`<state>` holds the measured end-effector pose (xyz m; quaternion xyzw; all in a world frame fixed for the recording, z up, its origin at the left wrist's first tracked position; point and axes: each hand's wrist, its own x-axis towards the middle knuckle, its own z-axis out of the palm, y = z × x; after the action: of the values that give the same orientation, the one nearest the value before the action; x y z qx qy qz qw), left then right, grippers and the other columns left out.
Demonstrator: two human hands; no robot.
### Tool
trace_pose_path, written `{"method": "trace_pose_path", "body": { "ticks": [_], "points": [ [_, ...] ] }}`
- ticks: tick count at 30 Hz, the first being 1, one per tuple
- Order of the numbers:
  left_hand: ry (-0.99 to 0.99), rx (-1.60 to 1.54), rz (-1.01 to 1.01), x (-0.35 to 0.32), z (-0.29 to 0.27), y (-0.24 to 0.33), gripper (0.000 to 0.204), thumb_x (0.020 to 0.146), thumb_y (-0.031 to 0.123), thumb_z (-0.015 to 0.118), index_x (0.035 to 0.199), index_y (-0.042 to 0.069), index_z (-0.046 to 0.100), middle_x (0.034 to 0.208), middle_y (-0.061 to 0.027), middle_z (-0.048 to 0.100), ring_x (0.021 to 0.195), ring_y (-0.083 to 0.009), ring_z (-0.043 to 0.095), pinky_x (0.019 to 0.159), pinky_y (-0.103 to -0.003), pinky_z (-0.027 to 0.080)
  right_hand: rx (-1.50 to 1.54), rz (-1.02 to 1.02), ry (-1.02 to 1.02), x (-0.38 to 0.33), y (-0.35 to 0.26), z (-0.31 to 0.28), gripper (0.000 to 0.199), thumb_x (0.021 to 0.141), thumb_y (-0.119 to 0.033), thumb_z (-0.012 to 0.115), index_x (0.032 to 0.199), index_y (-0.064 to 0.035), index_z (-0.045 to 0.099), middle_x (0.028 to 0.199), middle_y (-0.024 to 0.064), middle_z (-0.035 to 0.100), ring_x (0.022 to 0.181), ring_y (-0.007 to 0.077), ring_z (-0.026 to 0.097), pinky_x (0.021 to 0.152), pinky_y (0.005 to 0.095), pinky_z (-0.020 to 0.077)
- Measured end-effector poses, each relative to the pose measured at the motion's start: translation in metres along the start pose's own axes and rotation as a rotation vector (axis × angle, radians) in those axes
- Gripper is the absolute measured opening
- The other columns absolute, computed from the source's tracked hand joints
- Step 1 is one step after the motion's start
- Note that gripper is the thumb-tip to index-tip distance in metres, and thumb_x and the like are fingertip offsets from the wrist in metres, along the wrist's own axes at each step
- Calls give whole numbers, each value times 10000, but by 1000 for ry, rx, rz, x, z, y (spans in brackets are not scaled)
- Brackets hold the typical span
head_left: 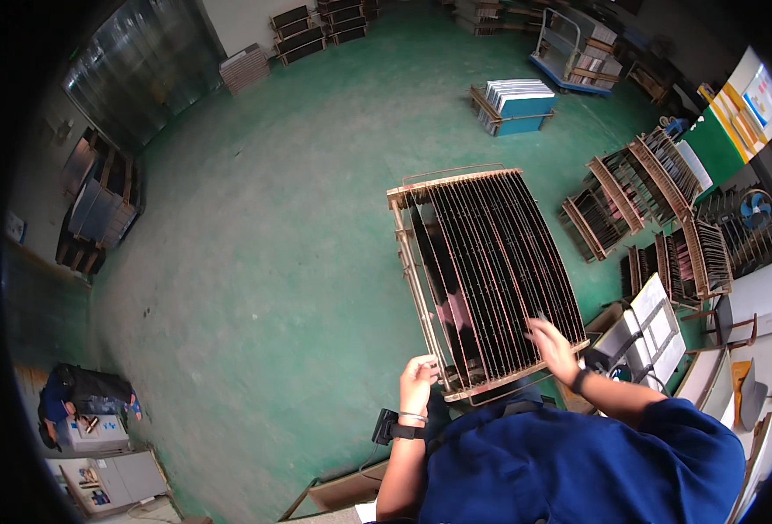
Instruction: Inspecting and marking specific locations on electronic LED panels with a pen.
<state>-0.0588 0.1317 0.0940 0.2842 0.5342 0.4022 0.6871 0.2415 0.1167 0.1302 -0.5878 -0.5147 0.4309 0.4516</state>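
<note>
A rack (491, 381) with a pale frame stands in front of my body, filled with several thin dark panels (499, 253) set upright side by side. At its near left corner is my left hand (417, 381), fingers curled together by the end of the side rods (417, 288). Whatever those fingers pinch, if anything, is too small to make out. My right hand (555, 348) reaches over the near right part of the rack. Its fingers are extended and apart, at the panels' edges. A pinkish patch (461, 310) shows between panels on the left.
Several similar racks (635, 188) stand at the right, by a fan (754, 210). Farther off are a rack of blue and white boards (523, 113) and a loaded trolley (569, 74). A white-topped stand (652, 336) is close at my right. Another person (58, 402) is at the far left.
</note>
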Motion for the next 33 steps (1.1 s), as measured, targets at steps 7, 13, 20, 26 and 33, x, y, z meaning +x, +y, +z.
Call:
{"method": "trace_pose_path", "body": {
  "ticks": [7, 13, 20, 26, 33],
  "points": [
    [35, 29, -54, 10, -34, 6, 188, 953, 94, 457, 1072, 61, 599, 1070, -88, 630, 910, -178, 627, 768, -281, 503, -417, 863, 523, -369, 93, -149, 316, 949, -150, 455, 1186, 54, 493, 1072, 142, 620, 987, 233, 602, 850, 338, 474],
    [-15, 11, -83, 30, -47, 13, 179, 960, 115, 464, 1065, 69, 602, 1060, -68, 633, 886, -158, 622, 760, -282, 493, -267, 1214, 688, -416, 56, -89, 313, 951, -156, 453, 1183, 50, 495, 1060, 137, 623, 974, 229, 607, 836, 338, 479],
    [-95, 99, -86, 50, -37, 26, 192, 955, 112, 459, 1087, 61, 589, 1088, -92, 626, 928, -180, 624, 791, -294, 503, -175, 1245, 713, -407, 41, -46, 310, 954, -162, 450, 1179, 45, 498, 1046, 132, 627, 958, 224, 613, 820, 338, 485],
    [-138, 79, -105, 59, -6, 24, 186, 957, 104, 455, 1068, 58, 597, 1050, -84, 632, 904, -161, 621, 785, -287, 498, -158, 1262, 731, -420, 40, -33, 308, 956, -168, 448, 1175, 41, 500, 1035, 127, 630, 945, 219, 618, 806, 339, 491],
    [162, 960, 582, 59, 65, 26, 300, 769, 183, 680, 1016, 36, 595, 1308, -184, 441, 1194, -384, 411, 1016, -452, 342, -195, 1244, 720, -455, 71, -39, 305, 958, -174, 446, 1171, 37, 503, 1021, 121, 634, 929, 214, 624, 790, 339, 497]
  ]
}}
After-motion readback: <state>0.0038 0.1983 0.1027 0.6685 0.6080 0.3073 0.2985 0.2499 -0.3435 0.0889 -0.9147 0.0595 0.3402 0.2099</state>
